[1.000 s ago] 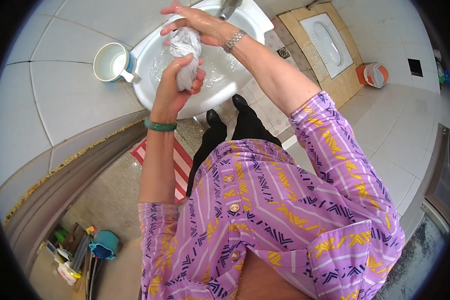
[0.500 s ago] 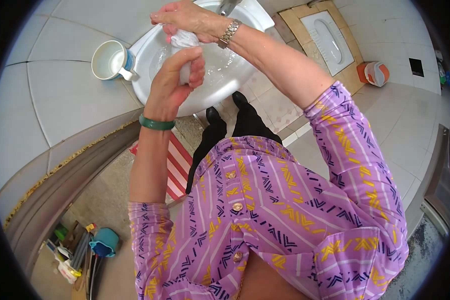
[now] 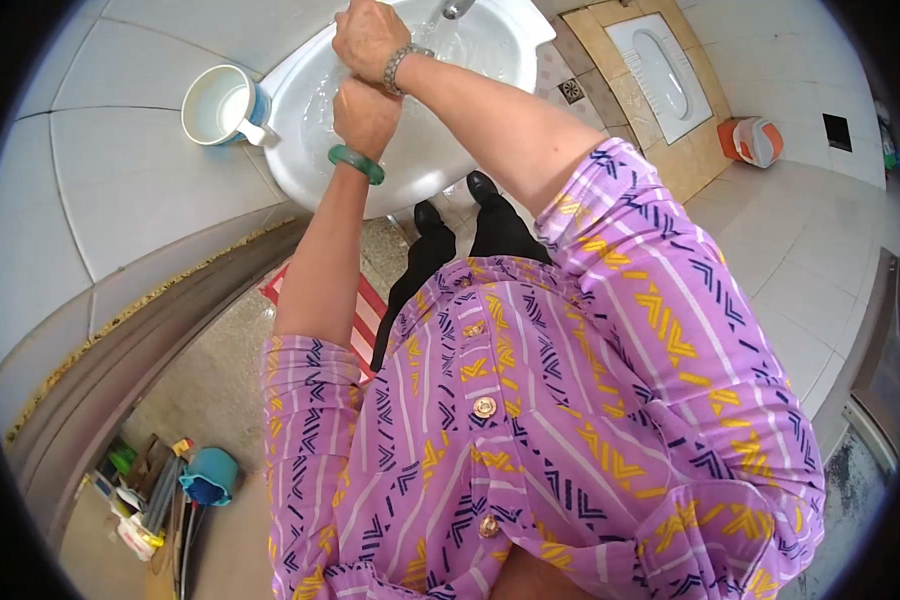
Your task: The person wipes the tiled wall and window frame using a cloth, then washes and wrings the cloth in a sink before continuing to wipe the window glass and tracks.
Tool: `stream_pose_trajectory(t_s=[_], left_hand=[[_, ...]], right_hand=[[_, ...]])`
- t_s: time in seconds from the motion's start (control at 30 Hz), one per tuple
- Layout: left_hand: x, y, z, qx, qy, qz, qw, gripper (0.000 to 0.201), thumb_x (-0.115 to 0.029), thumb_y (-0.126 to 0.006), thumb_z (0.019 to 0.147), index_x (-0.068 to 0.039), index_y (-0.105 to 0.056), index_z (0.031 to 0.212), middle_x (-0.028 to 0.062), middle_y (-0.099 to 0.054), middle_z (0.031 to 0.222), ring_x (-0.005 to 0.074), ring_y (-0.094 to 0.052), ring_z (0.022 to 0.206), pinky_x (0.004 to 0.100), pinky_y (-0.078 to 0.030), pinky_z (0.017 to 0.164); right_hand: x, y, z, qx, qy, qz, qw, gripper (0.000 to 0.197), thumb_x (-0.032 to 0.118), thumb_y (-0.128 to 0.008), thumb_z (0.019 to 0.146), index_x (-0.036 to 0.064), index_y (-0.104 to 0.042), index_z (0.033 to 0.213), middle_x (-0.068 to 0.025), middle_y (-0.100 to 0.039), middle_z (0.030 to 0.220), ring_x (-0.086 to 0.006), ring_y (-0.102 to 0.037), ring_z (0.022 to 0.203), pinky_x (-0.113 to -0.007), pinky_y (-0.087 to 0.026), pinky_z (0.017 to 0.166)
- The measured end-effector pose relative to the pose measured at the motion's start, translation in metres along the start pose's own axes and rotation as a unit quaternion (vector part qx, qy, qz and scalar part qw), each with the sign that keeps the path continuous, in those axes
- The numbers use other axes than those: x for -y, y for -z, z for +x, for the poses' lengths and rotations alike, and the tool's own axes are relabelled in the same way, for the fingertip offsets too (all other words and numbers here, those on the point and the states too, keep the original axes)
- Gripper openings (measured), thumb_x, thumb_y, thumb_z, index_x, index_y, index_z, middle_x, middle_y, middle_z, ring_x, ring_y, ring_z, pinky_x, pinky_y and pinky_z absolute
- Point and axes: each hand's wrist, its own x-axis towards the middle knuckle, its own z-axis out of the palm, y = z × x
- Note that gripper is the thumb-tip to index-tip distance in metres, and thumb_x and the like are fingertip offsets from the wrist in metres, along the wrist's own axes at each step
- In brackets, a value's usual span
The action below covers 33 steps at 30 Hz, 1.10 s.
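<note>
My left hand (image 3: 367, 118), with a green bangle at its wrist, is closed in a fist over the white sink (image 3: 440, 165). Just beyond it, my right hand (image 3: 370, 40), wearing a metal watch, is closed too and touches it. Both backs of the hands face up, so most fingers are hidden. The white wet cloth gripped by both hands a moment ago is now covered by them. Water lies in the basin below, its surface rippled. A metal faucet (image 3: 455, 9) reaches over the back of the sink.
Left of the sink stands a white and blue mug (image 3: 255, 132). A squat toilet (image 3: 625, 60) lies beyond it to the right, near an orange and white bin (image 3: 753, 142). A floor drain (image 3: 570, 91) sits between. A teal bucket (image 3: 210, 470) and several tools are at lower left.
Both wrists have turned over and the hands have come together, my right hand moving slightly up. The white cloth, visible between them earlier, is now hidden.
</note>
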Motion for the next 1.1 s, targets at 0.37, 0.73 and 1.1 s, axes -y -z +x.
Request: stream_pose_trajectory(t_s=[0.37, 0.73, 1.1], left_hand=[[-0.064, 0.071, 0.010, 0.290, 0.016, -0.402, 0.868, 0.062, -0.022, -0.071, 0.080, -0.002, -0.043, 0.132, 0.0135, -0.055, 0.121, 0.0192, -0.056, 0.106, 0.0323, -0.046, 0.086], [-0.141, -0.024, 0.096, 0.208, -0.414, 0.062, 0.884, 0.027, -0.016, -0.047, 0.092, 0.002, -0.052, 0.111, 0.0240, -0.053, 0.116, 0.0409, -0.050, 0.109, 0.0441, -0.039, 0.095], [-0.140, -0.004, 0.086, 0.218, -0.491, 0.230, 0.812, 0.043, -0.017, -0.048, 0.094, -0.003, -0.044, 0.133, 0.0229, -0.041, 0.139, 0.0364, -0.042, 0.127, 0.0443, -0.034, 0.105]], right_hand=[[-0.036, 0.156, -0.052, -0.069, -0.164, 0.468, 0.866, 0.024, 0.012, -0.042, 0.092, -0.0057, -0.051, 0.105, -0.0222, -0.060, 0.092, -0.0315, -0.062, 0.085, -0.041, -0.051, 0.071], [-0.199, 0.231, -0.167, -0.237, -0.371, 0.703, 0.558, 0.034, 0.028, -0.047, 0.097, -0.0023, -0.054, 0.111, -0.0169, -0.061, 0.115, -0.0321, -0.059, 0.108, -0.046, -0.044, 0.099], [-0.306, 0.314, -0.278, -0.300, -0.375, 0.701, 0.528, 0.020, 0.022, -0.054, 0.095, 0.0023, -0.054, 0.097, -0.0096, -0.062, 0.097, -0.0275, -0.061, 0.095, -0.049, -0.047, 0.094]])
